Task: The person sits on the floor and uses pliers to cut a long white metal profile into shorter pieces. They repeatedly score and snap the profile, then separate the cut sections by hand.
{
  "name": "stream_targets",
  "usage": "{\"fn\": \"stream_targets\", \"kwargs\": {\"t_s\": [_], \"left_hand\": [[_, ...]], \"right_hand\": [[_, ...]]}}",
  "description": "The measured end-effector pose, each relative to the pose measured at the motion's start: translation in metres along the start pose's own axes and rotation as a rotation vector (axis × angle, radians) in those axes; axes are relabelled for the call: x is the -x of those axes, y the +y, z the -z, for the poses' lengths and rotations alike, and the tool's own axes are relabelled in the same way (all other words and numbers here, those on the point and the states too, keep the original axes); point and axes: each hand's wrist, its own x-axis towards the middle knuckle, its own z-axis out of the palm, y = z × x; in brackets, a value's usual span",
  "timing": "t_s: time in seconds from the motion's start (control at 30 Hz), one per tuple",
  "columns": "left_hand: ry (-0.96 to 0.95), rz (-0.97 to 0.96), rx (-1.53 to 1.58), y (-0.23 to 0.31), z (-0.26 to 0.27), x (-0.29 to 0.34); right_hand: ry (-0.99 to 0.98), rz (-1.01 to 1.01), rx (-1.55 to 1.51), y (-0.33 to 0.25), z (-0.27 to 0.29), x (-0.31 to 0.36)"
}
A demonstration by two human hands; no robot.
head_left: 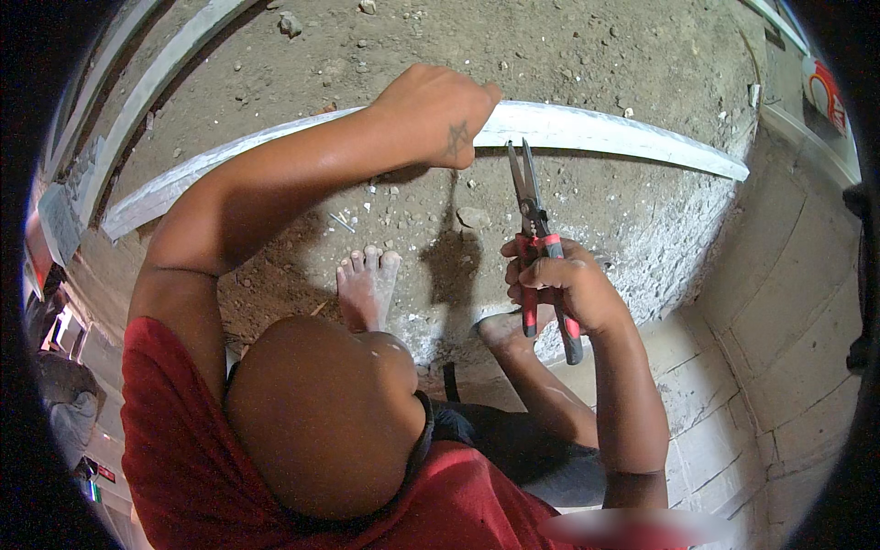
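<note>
- Right up close, a red shirt (211, 440) and a bare bent knee (321, 403) fill the lower part of the view.
- And here's the right hand (573, 280), its fingers wrapped around the red-and-black handles of the pliers (532, 215)!
- Those pliers point away from the body, handles spread, long slim jaws slightly parted, tips at the near edge of the white bar (596, 126); whether they touch it, I can't tell.
- Across reaches the left hand (431, 115), over the bar's middle, fingers curled under; what they grasp, if anything, is hidden.
- The bar runs crosswise over the stony dirt (394, 37), bowed by the lens.
- Down below, one bare dusty foot (367, 284) stands on the ground, well short of the bar.
- Far right, a red-and-white package (825, 96) sits near the rim.
</note>
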Motion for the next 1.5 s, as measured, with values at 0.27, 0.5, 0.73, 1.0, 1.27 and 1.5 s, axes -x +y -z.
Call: {"fn": "stream_targets", "kwargs": {"t_s": [0.27,0.5,0.73,1.0,1.27,1.5], "left_hand": [[0.128,-0.054,-0.100,0.003,-0.007,0.003],[0.078,-0.020,-0.060,-0.003,-0.014,-0.001],[-0.114,0.115,0.062,-0.004,-0.006,-0.010],[0.012,0.092,0.042,0.003,-0.012,-0.003],[-0.171,0.165,0.190,-0.008,-0.003,-0.014],[-0.705,0.308,1.275,-0.030,-0.016,-0.012]], "right_hand": [[-0.065,-0.100,0.279,-0.032,0.002,0.001],[-0.052,-0.128,0.500,-0.047,0.008,-0.003],[0.202,0.149,0.636,-0.017,-0.004,-0.006],[-0.070,-0.027,0.429,-0.032,0.011,-0.007],[-0.068,-0.011,0.441,-0.040,0.011,0.000],[-0.027,0.155,0.111,0.010,-0.006,0.012]]}}
